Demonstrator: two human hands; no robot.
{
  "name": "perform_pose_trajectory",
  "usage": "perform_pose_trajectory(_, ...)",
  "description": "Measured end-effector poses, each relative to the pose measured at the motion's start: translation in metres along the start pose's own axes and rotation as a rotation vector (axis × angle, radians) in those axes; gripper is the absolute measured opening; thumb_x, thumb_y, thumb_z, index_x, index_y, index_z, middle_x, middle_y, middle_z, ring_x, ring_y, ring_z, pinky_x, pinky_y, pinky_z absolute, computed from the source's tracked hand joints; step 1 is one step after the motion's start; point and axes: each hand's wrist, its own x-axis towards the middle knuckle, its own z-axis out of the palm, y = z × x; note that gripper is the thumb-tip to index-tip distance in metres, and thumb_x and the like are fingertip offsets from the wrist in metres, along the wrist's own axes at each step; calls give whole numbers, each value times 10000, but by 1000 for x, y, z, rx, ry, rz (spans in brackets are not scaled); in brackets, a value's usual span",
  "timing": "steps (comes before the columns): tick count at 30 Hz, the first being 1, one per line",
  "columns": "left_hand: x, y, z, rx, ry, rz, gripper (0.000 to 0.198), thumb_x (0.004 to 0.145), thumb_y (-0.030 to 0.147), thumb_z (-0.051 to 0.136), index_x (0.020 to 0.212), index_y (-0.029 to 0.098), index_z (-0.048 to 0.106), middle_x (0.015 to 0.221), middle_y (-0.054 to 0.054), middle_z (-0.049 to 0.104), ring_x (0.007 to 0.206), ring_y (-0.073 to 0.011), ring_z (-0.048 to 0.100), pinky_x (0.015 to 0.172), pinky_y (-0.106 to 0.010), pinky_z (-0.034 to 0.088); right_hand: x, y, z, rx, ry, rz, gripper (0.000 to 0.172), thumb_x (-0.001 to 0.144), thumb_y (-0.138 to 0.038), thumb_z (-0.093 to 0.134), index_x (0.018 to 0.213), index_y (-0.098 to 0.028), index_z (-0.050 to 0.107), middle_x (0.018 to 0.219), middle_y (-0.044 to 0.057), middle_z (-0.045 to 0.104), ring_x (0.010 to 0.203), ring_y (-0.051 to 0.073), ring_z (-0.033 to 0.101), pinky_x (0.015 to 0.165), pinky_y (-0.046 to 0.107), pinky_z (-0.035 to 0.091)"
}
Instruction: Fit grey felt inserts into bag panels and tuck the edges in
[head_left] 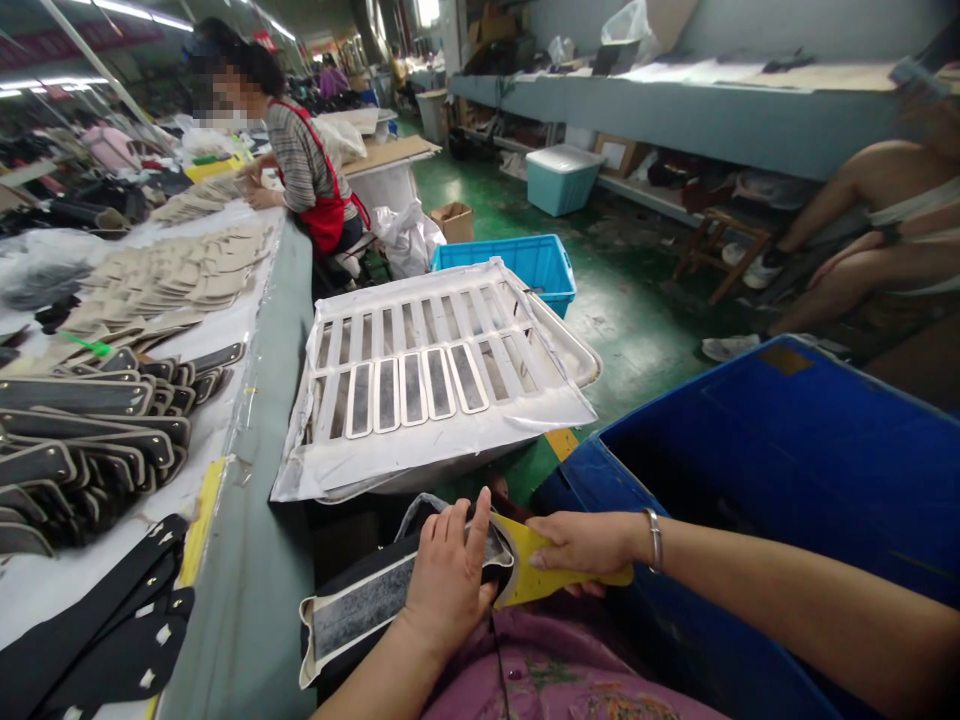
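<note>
Across my lap lies a dark fabric piece, bag-like, topped by a long grey panel [367,603] with a pale border. My left hand [450,570] rests on this panel near its right end, fingers stretched out and the index pointing up. In my right hand [576,545] is a flat yellow scraper [523,562], its wide edge against the panel's right end. The thumb lies on top of the scraper and the other fingers are under it. A slatted white rack [442,440] in front of me carries several grey strips [414,388] with white edges.
On the left, a long table [262,430] bears stacked dark straps [90,430] and beige pieces [169,275]. A big blue bin [780,440] stands at my right. Beyond the rack are a light-blue crate [517,255] and a seated co-worker in a red apron [322,190].
</note>
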Motion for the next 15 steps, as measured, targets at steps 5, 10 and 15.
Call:
perform_pose_trajectory(5, -1, -2, 0, -20, -3, 4, 995, 644, 213, 633, 1445, 175, 44, 1286, -143, 404, 1154, -295, 378, 1002, -450, 287, 5, -2, -4, -15, -54, 47, 224, 897, -388, 391, 924, -166, 398, 628, 1, 547, 401, 98, 485, 347, 185, 366)
perform_pose_trajectory(10, -2, -3, -1, -14, -1, 14, 1035, 633, 208, 667, 1445, 175, 25, 1282, -146, 403, 1154, -297, 379, 996, -458, 300, 7, -1, -5, 53, -91, 67, 249, 909, -396, 372, 952, -152, 394, 640, -7, 543, 410, 91, 493, 354, 174, 371)
perform_pose_trajectory(15, 0, -6, 0, -12, 0, 25, 1021, 648, 220, 675, 1445, 173, 39, 1291, -154, 393, 1167, -301, 371, 998, -466, 300, 10, -1, -6, 78, -116, 98, 255, 906, -397, 367, 958, -148, 392, 626, -14, 538, 407, 97, 499, 352, 181, 379)
